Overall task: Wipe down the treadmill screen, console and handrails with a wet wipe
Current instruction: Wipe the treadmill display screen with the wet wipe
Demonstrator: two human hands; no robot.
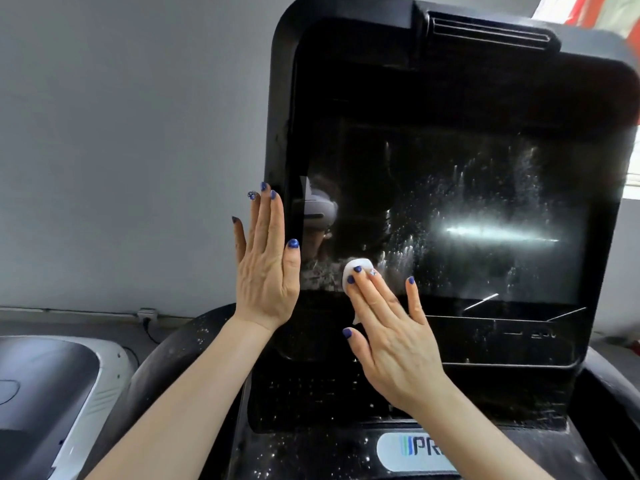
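Straight fingers of the right hand press a small white wet wipe flat against the lower left part of the treadmill screen; nothing is curled round the wipe, which shows only past the fingertips. The left hand is also flat, its fingers extended and together, resting against the left edge of the black screen housing. The dark glass carries pale speckles and streaks across its middle and right. Below the screen lies the dusty console, with a partly visible logo badge at the near edge. A white machine stands at the near left, before a grey wall.
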